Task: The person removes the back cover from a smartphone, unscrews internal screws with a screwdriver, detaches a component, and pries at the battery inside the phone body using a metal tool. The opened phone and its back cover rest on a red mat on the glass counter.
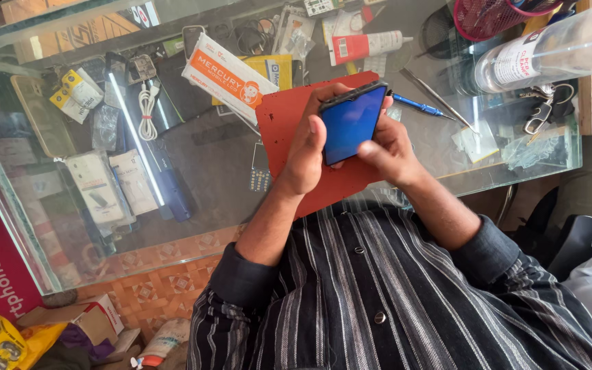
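Note:
A dark smartphone with a blue-reflecting screen is held in both hands above a red work mat on the glass counter. My left hand wraps its left edge, thumb lying on the screen's side. My right hand supports the phone's lower right edge with its fingers under and beside it. The phone is tilted, its top pointing away from me. Below the hands I see my striped dark shirt.
On the glass counter lie a blue screwdriver, metal tweezers, a red-and-white glue tube, an orange-and-white box, a plastic bottle, keys and a red mesh basket. Phone accessories fill the case under the glass.

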